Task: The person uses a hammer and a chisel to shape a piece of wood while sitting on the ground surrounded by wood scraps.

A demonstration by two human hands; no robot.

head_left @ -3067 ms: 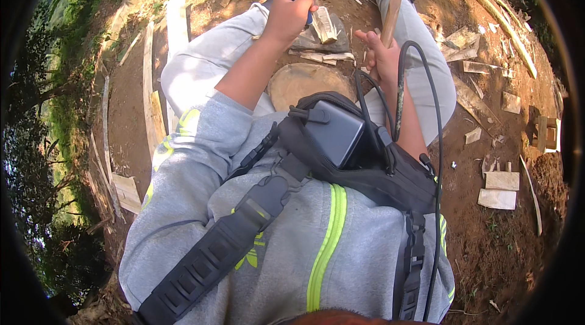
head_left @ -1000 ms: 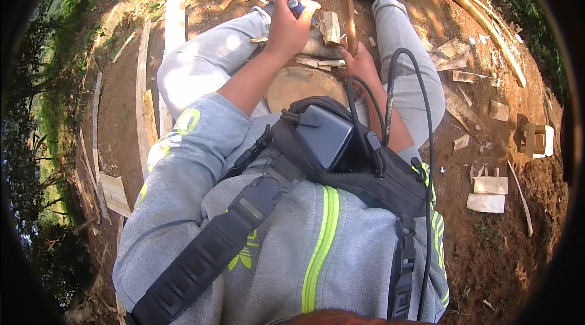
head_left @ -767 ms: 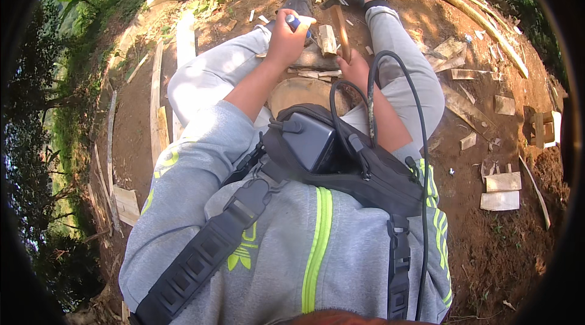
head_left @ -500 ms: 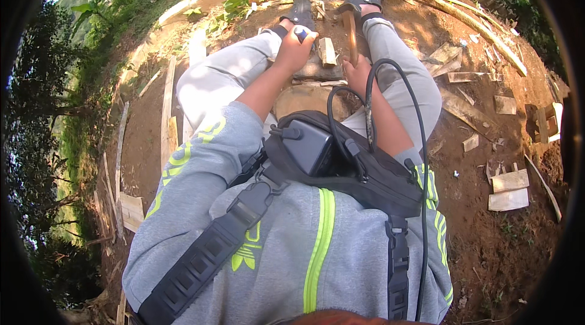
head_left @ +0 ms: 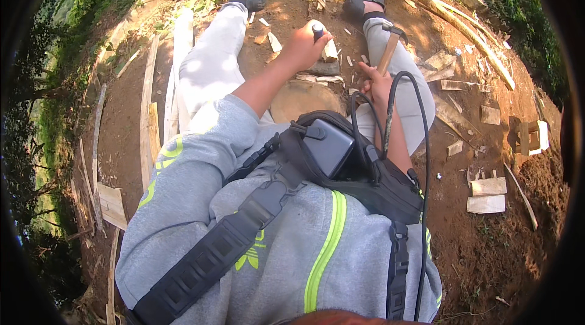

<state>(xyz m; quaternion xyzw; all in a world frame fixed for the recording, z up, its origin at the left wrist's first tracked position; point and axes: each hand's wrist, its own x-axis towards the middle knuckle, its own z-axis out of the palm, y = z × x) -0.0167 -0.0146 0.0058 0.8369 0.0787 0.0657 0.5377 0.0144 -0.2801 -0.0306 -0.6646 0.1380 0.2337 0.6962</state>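
My left hand (head_left: 306, 46), between my legs, is closed around a tool with a dark blue handle end (head_left: 318, 31); its lower part is hidden by the fist. Right beside and partly behind this hand stands a small light wooden block (head_left: 329, 52), on or next to a dark flat piece (head_left: 323, 69). My right hand (head_left: 376, 86) grips a hammer (head_left: 386, 55) by its wooden handle, near the right knee. The hammer's dark metal head points away from me, over my right shin. Nearer my body lies a round, smooth wooden piece (head_left: 298, 102).
Long boards (head_left: 148, 111) lie on the brown soil at left, and offcuts (head_left: 487, 187) are scattered at right. A long pole (head_left: 469, 26) borders the far side, with green leaves beyond. A black cable (head_left: 426, 172) loops from my waist bag (head_left: 384, 194) past my right forearm.
My left leg has swung out to the left. The left hand has shifted slightly right with the blue-handled tool. The hammer has moved right, its head now over my right shin.
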